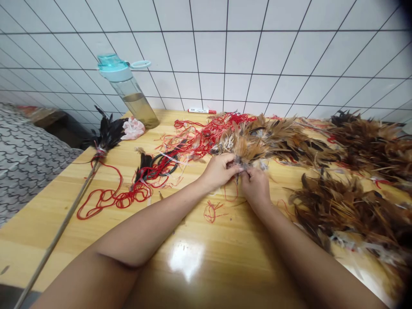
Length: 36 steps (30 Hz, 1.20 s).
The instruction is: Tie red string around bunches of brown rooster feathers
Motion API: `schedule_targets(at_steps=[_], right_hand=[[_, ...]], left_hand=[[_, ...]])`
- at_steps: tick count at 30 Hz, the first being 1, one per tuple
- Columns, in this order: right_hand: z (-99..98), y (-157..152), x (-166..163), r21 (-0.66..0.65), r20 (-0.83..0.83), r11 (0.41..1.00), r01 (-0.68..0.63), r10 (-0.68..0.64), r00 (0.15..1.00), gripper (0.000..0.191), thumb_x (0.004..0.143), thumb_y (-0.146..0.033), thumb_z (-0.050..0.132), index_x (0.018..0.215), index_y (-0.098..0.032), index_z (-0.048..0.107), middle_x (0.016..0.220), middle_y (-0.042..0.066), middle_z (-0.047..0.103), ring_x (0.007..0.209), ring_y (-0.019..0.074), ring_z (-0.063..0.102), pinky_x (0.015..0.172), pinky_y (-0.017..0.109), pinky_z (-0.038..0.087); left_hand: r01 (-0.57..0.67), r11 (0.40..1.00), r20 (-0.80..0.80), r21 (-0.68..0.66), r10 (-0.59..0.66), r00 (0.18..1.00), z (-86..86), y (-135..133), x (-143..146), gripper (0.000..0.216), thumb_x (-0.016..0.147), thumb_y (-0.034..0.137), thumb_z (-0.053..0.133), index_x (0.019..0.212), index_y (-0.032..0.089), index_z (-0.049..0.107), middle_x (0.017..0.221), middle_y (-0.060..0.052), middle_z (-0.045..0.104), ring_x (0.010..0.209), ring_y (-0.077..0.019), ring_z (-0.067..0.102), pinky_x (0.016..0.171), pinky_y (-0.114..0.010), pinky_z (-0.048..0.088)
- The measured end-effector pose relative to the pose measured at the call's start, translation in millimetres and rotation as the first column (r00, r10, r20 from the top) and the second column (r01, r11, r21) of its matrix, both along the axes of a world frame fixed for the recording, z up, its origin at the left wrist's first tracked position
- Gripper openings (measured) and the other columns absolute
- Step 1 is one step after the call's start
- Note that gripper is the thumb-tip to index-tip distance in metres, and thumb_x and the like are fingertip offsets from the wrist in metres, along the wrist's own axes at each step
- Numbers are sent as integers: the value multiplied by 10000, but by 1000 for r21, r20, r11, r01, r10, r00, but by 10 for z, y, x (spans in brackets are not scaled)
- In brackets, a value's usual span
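My left hand and my right hand meet over the middle of the table, fingertips almost touching. Both are closed at the base of a small bunch of tan feathers, its tips pointing away from me. Grey fluff shows at the pinch. Right behind it lies a larger heap of brown feathers. A tangle of red cord spreads to the left of that heap. Short red thread scraps lie on the wood in front of my hands.
On the left, a stick tipped with black feathers leans over the table edge. A tilted-looking water bottle, a crumpled pinkish bag and a marker sit near the tiled wall. More brown feathers cover the right side.
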State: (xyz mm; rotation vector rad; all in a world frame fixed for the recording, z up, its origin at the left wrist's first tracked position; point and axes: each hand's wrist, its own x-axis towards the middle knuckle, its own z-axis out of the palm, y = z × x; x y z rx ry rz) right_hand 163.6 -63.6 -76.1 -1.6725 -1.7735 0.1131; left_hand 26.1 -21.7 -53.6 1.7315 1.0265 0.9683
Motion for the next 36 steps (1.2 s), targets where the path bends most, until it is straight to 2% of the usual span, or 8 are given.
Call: schedule_targets(at_steps=[3,6,9,13,18,26,32,36], right_hand=[[11,-21,-23,10,-11,999,-45,45,999,263,853,-211,424,649,-187,588,693,92,602,667,214,527,622,321,391],[54,-36,-35,40,-61,992,-118,121,991,250,868,-221,439,688,-184,609,711,75,599,696,202,536,643,308,403],[114,-24,-10,81,-144,981,-178,188,972,217,869,-231,465,782,-181,656,735,58,607,708,190,552,655,302,417],[164,30,58,83,-339,986,-145,165,926,217,862,-297,508,883,-179,689,766,49,641,694,173,559,680,308,444],[131,80,70,-43,-591,978,-203,139,795,238,788,-379,593,882,-181,685,770,44,671,638,154,556,624,297,458],[153,97,43,-125,-860,931,-342,70,505,268,659,-411,726,815,-195,701,802,24,707,761,167,626,759,318,493],[248,74,50,-158,-894,891,-426,54,446,286,617,-427,758,747,-182,690,589,-25,593,645,139,559,645,276,471],[215,88,86,-178,-870,868,-464,82,487,299,622,-448,749,726,-175,684,663,-2,627,655,134,549,653,277,465]], left_hand=[[-47,999,-4,7,47,999,24,-17,2,152,693,265,679,665,134,606,646,21,529,650,-101,467,611,-219,351],[-18,984,160,-177,47,986,50,-19,2,185,663,283,710,683,133,604,606,32,520,585,-84,446,568,-211,339],[77,922,388,-379,83,918,97,9,-29,262,614,300,758,736,123,609,610,29,549,523,-60,434,525,-200,328],[171,859,471,-482,89,878,188,69,-112,307,541,262,820,688,99,605,592,17,562,489,-39,434,490,-186,310],[204,852,438,-483,34,898,204,87,-150,318,538,265,836,693,87,624,583,8,570,485,-44,455,480,-191,317],[175,856,460,-487,81,884,160,59,-87,351,483,254,862,716,95,654,643,8,626,556,-59,498,568,-206,381],[212,842,500,-496,78,863,150,46,-79,375,455,217,875,738,81,671,717,-24,674,683,-102,603,732,-259,471],[230,843,499,-487,53,865,142,50,-96,355,460,226,879,712,85,672,709,-24,678,664,-101,604,712,-258,479]])
